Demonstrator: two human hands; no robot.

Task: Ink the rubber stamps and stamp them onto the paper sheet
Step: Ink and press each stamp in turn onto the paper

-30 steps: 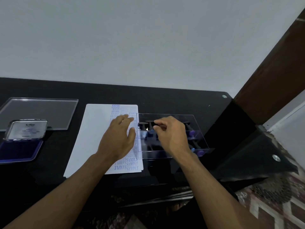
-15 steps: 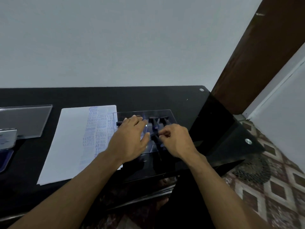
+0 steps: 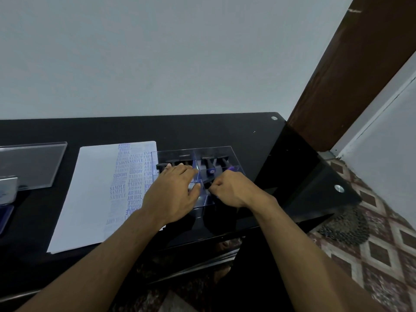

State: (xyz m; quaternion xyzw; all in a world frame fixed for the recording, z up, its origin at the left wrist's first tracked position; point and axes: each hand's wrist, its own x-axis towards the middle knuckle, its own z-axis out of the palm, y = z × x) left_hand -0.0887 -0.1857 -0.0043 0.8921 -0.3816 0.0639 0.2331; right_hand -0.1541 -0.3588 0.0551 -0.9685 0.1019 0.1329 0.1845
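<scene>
Moved: since a second ago the left hand has come off the white paper sheet and onto the clear plastic stamp tray; the right hand has dropped from the tray's far row to its near middle.
Left fingers: spread fairly straight and lying on the tray's left half, steadying it, grasping nothing.
Right fingers: curled tight, tips pinched together over something small and dark in the tray, most likely a stamp handle, though the hand hides what it is.
Rubber stamps: dark-handled rubber stamps lie in the tray's compartments, some with purple knobs, at the right of the sheet on the black glass surface.
Paper sheet: just left of the tray, its right part crowded with blue prints such as SAMPLE and AIR MAIL, its left part blank.
Meaning: my reading is that one stamp is being swapped for the next, so an inking and pressing round is about to start; blank paper remains for it.
Ink pad: the blue ink pad with its raised lid sits at the far left edge of view, well apart from the tray, with the sheet between.
Around: a clear plastic lid lies far left, beyond the pad.
In the way: the left forearm crosses the sheet's near right corner, and the tray's divider walls crowd the pinch.
</scene>
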